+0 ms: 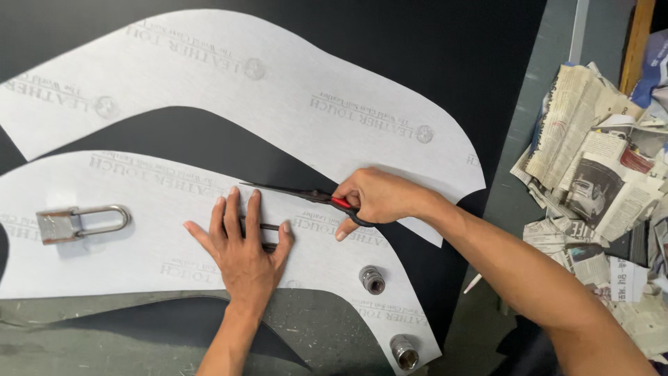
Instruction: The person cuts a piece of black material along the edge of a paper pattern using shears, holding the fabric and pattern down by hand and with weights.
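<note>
Right hand (379,198) grips black scissors (306,196) by the red-lined handle, blades pointing left along the upper edge of the lower white pattern sheet (139,237). Left hand (243,244) lies open, fingers spread, pressing that sheet flat on black material (431,56). Padlock (80,223) and two metal sockets (372,280) weigh the sheet down. Second pattern sheet (278,90) above. Crumpled newspapers (605,181) far right on the counter (508,202).

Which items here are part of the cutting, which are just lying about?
In use:
right hand holding scissors
left hand flat on the lower white pattern sheet
black sheet material underneath
padlock and two metal sockets resting on the pattern

Lying about:
upper white pattern sheet
newspaper pile
</note>
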